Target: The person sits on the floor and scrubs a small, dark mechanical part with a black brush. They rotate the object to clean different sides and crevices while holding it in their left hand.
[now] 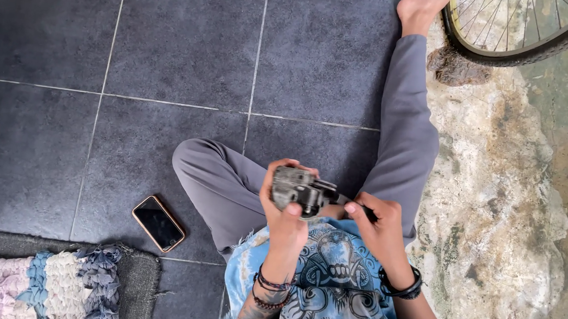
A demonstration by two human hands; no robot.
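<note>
I sit on dark floor tiles in grey trousers and a blue patterned shirt. My left hand (pixel 285 209) grips a grimy grey metal part (pixel 297 188), a blocky mechanical piece, held over my lap. My right hand (pixel 373 219) pinches a dark slim tool or lever (pixel 338 197) that meets the part's right side. Both wrists carry dark bead bracelets. My right leg stretches out toward a bicycle wheel (pixel 521 36); my left knee (pixel 195 157) is bent.
A phone with a copper-coloured edge (pixel 158 223) lies screen up on the tiles left of my knee. A striped rag rug (pixel 40 286) fills the lower left corner. Rough, stained concrete (pixel 505 193) runs along the right, with a stone (pixel 459 66) by the wheel.
</note>
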